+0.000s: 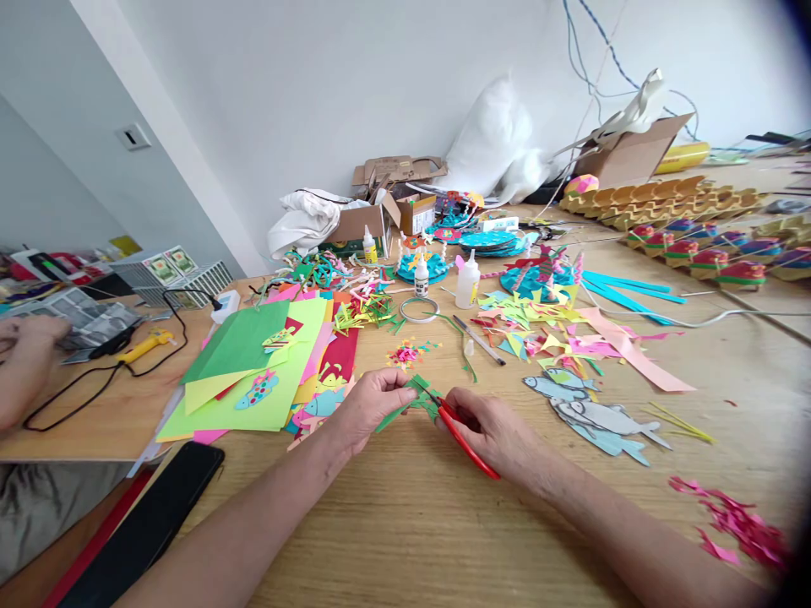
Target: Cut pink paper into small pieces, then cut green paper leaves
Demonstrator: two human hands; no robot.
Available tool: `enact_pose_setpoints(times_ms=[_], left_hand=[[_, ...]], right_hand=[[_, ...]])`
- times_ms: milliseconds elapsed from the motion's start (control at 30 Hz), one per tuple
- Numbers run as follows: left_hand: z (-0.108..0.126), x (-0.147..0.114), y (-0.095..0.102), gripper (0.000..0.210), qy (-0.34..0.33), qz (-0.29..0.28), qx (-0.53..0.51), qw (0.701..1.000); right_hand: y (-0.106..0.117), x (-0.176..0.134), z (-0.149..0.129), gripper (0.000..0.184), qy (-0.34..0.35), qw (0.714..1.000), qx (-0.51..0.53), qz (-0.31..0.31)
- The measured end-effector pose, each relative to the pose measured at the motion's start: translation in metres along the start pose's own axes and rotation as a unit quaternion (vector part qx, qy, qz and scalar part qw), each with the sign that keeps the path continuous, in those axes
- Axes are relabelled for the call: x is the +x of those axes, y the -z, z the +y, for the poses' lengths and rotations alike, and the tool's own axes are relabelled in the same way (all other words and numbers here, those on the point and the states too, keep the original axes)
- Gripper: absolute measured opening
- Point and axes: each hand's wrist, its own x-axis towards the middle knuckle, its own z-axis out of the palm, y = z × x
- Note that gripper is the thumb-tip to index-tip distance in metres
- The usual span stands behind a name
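Between the fingers of my left hand is a small piece of green paper, pinched near its edge. My right hand grips red-handled scissors, whose blades meet the green paper from the right. Just beyond my hands lies a little heap of pink and yellow paper bits. Left of my left hand, paper fish cutouts lie beside a stack of coloured sheets. To the right of my right hand rest blue and grey paper fish.
Glue bottles, a tape roll and a pen stand or lie farther back. Colourful scraps spread right of them. A black phone-like slab sits front left. A co-worker's hand shows at far left, near a yellow glue gun.
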Motion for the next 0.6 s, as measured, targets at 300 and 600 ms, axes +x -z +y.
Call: enact_pose_setpoints(times_ms=[300, 600], left_hand=[[-0.0012, 0.0004, 0.001, 0.017, 0.002, -0.007, 0.0, 1.0], [-0.0055, 0.0027, 0.0056, 0.016, 0.005, -0.02, -0.001, 1.0]], right_hand=[[-0.002, 0.0017, 0.0023, 0.028, 0.018, 1.0, 0.011, 0.009], [0.0, 0.0005, 0.0016, 0.031, 0.007, 1.0, -0.004, -0.017]])
